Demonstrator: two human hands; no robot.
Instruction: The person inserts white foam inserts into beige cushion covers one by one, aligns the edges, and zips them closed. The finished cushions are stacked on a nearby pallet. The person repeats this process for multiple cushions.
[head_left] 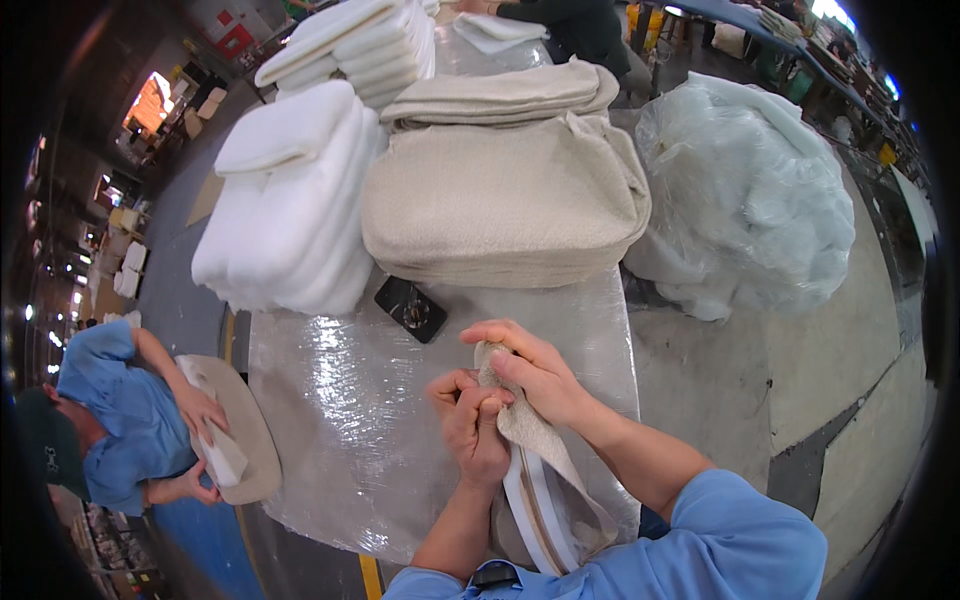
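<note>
Together, left fingers [467,412] and right fingers [513,338] pinch a beige, textured, white-banded cover [535,430].

You are wearing a plain light-blue shirt [640,578], its short right sleeve [750,530] showing at four o'clock, softly creased and ending near the elbow. At six o'clock, a small black piece [495,576] is sitting against the blue cloth, its kind unclear. Your left hand [472,430], right hand [540,378] and both forearms are showing bare.
</note>
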